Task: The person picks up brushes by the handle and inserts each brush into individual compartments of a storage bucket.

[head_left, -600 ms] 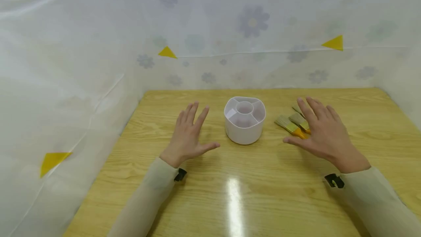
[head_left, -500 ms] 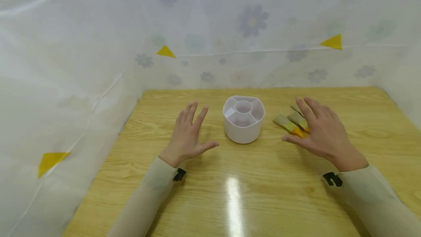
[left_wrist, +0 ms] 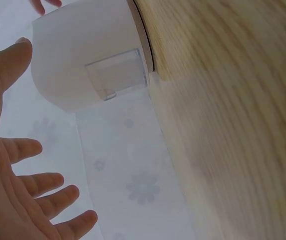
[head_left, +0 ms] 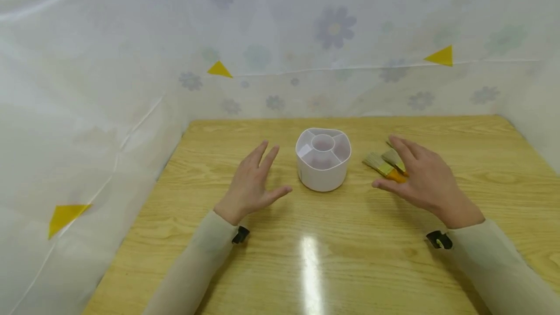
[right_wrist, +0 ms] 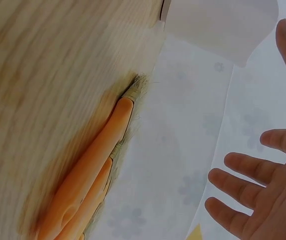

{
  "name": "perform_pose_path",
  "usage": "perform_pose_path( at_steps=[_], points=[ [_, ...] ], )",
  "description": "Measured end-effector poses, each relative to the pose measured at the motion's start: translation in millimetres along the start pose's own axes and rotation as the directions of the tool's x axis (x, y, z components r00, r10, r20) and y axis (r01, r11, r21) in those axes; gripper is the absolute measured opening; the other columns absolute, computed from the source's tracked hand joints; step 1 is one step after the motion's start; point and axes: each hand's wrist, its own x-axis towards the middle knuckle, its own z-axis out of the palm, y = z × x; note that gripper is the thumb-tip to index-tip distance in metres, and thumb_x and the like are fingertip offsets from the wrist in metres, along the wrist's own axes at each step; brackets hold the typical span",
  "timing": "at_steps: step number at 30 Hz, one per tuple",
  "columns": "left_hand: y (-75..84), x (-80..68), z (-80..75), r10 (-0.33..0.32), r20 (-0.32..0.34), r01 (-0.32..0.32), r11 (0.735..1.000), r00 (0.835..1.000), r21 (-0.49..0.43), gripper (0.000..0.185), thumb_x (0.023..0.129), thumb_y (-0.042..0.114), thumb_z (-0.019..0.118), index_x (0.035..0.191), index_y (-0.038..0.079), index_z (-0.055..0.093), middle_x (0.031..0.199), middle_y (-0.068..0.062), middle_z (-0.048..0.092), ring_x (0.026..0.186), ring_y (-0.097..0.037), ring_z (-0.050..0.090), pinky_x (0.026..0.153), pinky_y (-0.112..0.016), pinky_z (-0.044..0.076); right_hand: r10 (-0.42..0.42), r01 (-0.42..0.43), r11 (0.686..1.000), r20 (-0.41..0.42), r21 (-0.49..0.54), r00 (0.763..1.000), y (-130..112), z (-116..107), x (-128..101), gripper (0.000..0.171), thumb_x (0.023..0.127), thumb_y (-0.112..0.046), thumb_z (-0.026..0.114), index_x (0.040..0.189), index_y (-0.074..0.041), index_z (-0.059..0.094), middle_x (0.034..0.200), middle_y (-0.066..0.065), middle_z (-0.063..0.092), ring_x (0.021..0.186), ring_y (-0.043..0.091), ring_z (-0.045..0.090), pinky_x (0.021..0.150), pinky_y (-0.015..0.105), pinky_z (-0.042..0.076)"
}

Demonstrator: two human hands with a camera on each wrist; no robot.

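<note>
Standing between left grip (head_left: 248, 184) and right grip (head_left: 428, 181) — white organizer (head_left: 323, 179), brushes (head_left: 378, 165) below the latter — both grips spread.

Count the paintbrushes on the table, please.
3 visible: the nearest brush, showing left of the right hand; a second brush beside it; a third brush farther back, mostly hidden by the hand. More may be hidden.
</note>
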Motion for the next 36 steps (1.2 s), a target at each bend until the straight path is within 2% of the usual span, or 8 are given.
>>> perform_pose_path(
  at_steps=[5, 10, 15, 23, 28, 33, 36],
  points=[
    [1.0, 2.8, 2.9, -0.024, -0.009, 0.023, 0.998, 1.0, -0.052, 0.089, 0.083, 0.06, 0.062, 0.148, 0.008, 0.03, 0.152, -0.021, 0.027, 0.135, -0.037, 0.033, 0.104, -0.054, 0.035, -0.023, 0.023, 1.0, -0.028, -0.004, 0.999, -3, 1, 2, 0.105, 0.065, -0.056, 0.081, 0.147, -0.008, 0.036, 0.132, 0.022, 0.052, 0.111, 0.042, 0.053, 0.084, 0.059, 0.044],
    [3.0, 8.0, 6.5, -0.073, 0.013, 0.074, 0.984, 0.997, -0.161, 0.085, 0.085, 0.056, 0.063, 0.148, 0.008, 0.031, 0.152, -0.017, 0.027, 0.137, -0.034, 0.032, 0.105, -0.052, 0.035, -0.021, 0.022, 1.0, -0.036, 0.01, 0.999, -5, 1, 6, 0.095, 0.068, -0.053, 0.08, 0.141, -0.005, 0.043, 0.128, 0.022, 0.054, 0.109, 0.042, 0.054, 0.084, 0.059, 0.044],
    [6.6, 13.6, 11.1, -0.096, 0.044, 0.103, 0.972, 0.994, -0.213, 0.085, 0.085, 0.054, 0.064, 0.148, 0.008, 0.031, 0.153, -0.014, 0.027, 0.138, -0.031, 0.03, 0.106, -0.049, 0.035, 0.016, -0.016, 1.0, -0.002, 0.012, 1.0, -6, 1, 7, 0.089, 0.072, -0.052, 0.078, 0.139, -0.004, 0.045, 0.129, 0.022, 0.054, 0.111, 0.043, 0.053, 0.085, 0.059, 0.044],
    [13.1, 22.3, 16.2, -0.114, 0.027, 0.117, 0.951, 0.993, -0.285, 0.085, 0.085, 0.053, 0.066, 0.147, 0.007, 0.033, 0.15, -0.013, 0.03, 0.136, -0.028, 0.033, 0.106, -0.046, 0.035, 0.063, -0.066, 0.998, 0.086, 0.023, 0.994, -5, 0, 7, 0.086, 0.076, -0.053, 0.074, 0.14, -0.004, 0.045, 0.129, 0.023, 0.052, 0.115, 0.044, 0.049, 0.088, 0.061, 0.042],
    [15.3, 27.7, 17.8, -0.1, -0.008, 0.093, 0.944, 0.995, -0.316, 0.082, 0.085, 0.05, 0.067, 0.146, 0.005, 0.034, 0.147, -0.014, 0.035, 0.134, -0.028, 0.036, 0.106, -0.044, 0.036, 0.1, -0.111, 0.991, 0.144, 0.071, 0.985, -3, 3, 7, 0.081, 0.08, -0.048, 0.073, 0.14, -0.004, 0.043, 0.135, 0.024, 0.046, 0.12, 0.047, 0.042, 0.092, 0.063, 0.038],
    [16.7, 31.9, 21.2, -0.092, -0.021, 0.078, 0.929, 0.996, -0.361, 0.079, 0.086, 0.047, 0.067, 0.145, 0.006, 0.035, 0.146, -0.013, 0.037, 0.134, -0.026, 0.035, 0.107, -0.043, 0.035, 0.093, -0.104, 0.993, 0.156, 0.063, 0.983, -1, 6, 7, 0.076, 0.08, -0.044, 0.075, 0.137, -0.002, 0.047, 0.132, 0.024, 0.048, 0.116, 0.047, 0.046, 0.091, 0.062, 0.04],
    [17.7, 34.4, 23.6, -0.097, -0.03, 0.078, 0.921, 0.995, -0.381, 0.077, 0.086, 0.046, 0.067, 0.144, 0.006, 0.036, 0.145, -0.012, 0.038, 0.133, -0.025, 0.036, 0.107, -0.042, 0.035, 0.111, -0.131, 0.988, 0.213, 0.085, 0.971, -1, 4, 8, 0.075, 0.083, -0.047, 0.071, 0.138, -0.002, 0.046, 0.134, 0.024, 0.045, 0.116, 0.047, 0.045, 0.091, 0.062, 0.039]
  ],
)
